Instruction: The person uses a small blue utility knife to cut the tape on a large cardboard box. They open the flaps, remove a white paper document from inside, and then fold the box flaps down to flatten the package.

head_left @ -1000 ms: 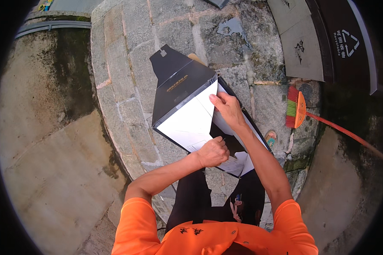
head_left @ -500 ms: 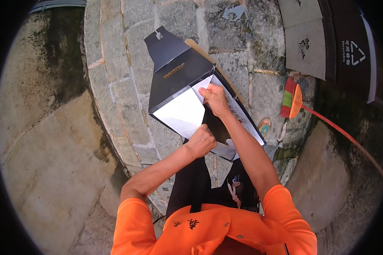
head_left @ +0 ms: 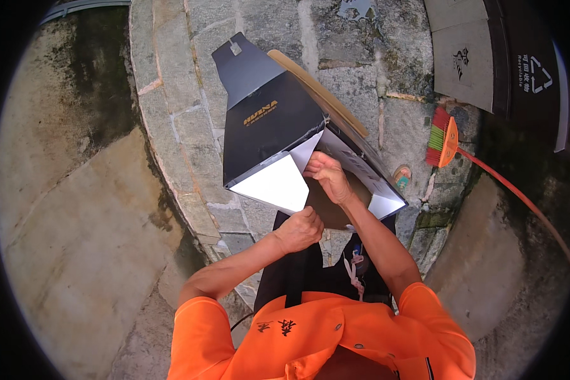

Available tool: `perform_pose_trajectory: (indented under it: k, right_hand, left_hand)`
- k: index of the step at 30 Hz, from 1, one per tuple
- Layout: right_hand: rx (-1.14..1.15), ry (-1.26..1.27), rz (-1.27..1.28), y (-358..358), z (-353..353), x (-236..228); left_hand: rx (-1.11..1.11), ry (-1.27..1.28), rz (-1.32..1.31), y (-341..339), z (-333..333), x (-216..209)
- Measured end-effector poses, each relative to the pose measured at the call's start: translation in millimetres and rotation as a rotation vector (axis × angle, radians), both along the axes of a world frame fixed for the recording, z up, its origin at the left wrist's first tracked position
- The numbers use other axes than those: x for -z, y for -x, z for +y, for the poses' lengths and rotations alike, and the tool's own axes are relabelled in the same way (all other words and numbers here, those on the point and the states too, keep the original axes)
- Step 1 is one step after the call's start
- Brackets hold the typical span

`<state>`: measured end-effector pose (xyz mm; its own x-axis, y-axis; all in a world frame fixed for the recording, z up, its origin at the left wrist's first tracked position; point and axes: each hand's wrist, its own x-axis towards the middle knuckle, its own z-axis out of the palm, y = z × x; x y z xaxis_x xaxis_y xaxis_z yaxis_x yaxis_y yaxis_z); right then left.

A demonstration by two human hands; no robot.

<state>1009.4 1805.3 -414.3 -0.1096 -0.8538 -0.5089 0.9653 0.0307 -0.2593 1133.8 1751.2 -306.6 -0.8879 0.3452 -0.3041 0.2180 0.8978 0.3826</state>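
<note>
In front of my legs is a black cardboard box (head_left: 259, 136) with gold lettering and a white inside, its open end toward me. My left hand (head_left: 301, 229) is closed at the lower corner of its white end flap (head_left: 275, 183), fingertips pinching there. My right hand (head_left: 329, 176) reaches into the opening, fingers stretched out against a narrow white inner flap (head_left: 305, 149). At the far end a dark tapered flap (head_left: 244, 66) with a small pale tab stands out. Along the right side runs a brown cardboard edge (head_left: 316, 92).
Stone paving (head_left: 199, 133) lies under the box. To the right are a broom head (head_left: 443, 138) with red and green bristles and its red handle (head_left: 519, 196). Large flattened cardboard (head_left: 465, 57) is at the upper right. A small colourful item (head_left: 402, 176) lies beside the box.
The box has opened wider at the near end, and its inside shows more. My right hand has loosened from its pinch and moved slightly down and right. My left hand has lowered slightly.
</note>
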Motion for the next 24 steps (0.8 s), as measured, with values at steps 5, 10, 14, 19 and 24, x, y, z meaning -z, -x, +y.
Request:
perform_pose_trajectory:
  k: [5, 10, 14, 19, 24]
  right_hand:
    - [-0.022, 0.006, -0.011, 0.8, -19.2, -4.8]
    - [0.048, -0.095, 0.193, -14.3, -22.5, -8.8]
    - [0.044, -0.159, 0.356, -9.0, -12.9, -22.1]
    - [0.005, -0.165, 0.313, -7.9, -4.2, -2.0]
    - [0.068, -0.171, 0.391, -6.0, -1.3, -14.8]
  left_hand:
    - [0.040, 0.012, -0.006, -2.6, 9.7, -0.7]
    - [0.062, 0.086, -0.119, 14.7, -4.7, -8.8]
    - [0.309, 0.214, -0.128, 56.7, -41.0, -18.1]
    - [0.551, 0.268, -0.414, 96.6, -48.7, -27.2]
    - [0.258, 0.189, -0.488, 99.6, -68.6, -13.6]
